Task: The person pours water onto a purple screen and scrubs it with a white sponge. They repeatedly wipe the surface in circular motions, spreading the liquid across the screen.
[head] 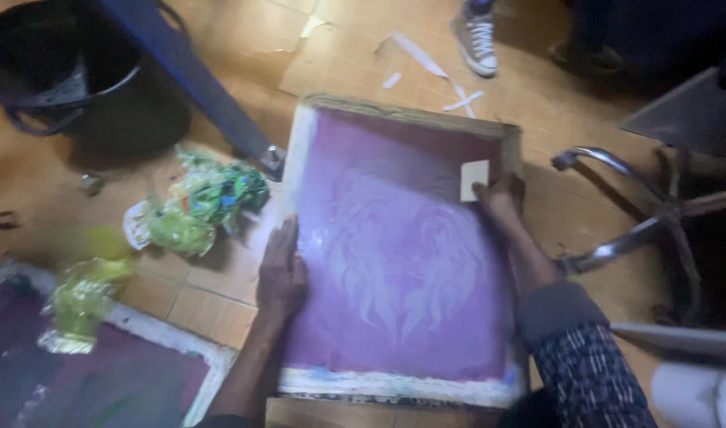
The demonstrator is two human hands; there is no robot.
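While crumpled green plastic wrappers (pixel 208 202) lie alongside on the floor, left hand (pixel 281 273) presses flat on the wooden-framed purple printing screen (pixel 402 261); right hand (pixel 499 198) pinches a small white card (pixel 474 180).

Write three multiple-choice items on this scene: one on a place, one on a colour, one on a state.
1. Where does the left hand rest?
A. On the left edge of the screen frame
B. In the black bucket
C. On the chair base

2. What colour is the mesh?
A. Yellow
B. Purple
C. White

3. How is the small pale card being handled?
A. It lies untouched on the floor
B. It is taped to the bucket
C. The right hand holds it against the mesh near the frame's upper right corner

Answers:
1. A, the palm lies flat on the frame's left side.
2. B, the mesh is purple around a paler design.
3. C, the fingertips are on the card's lower edge, with the card over the mesh.
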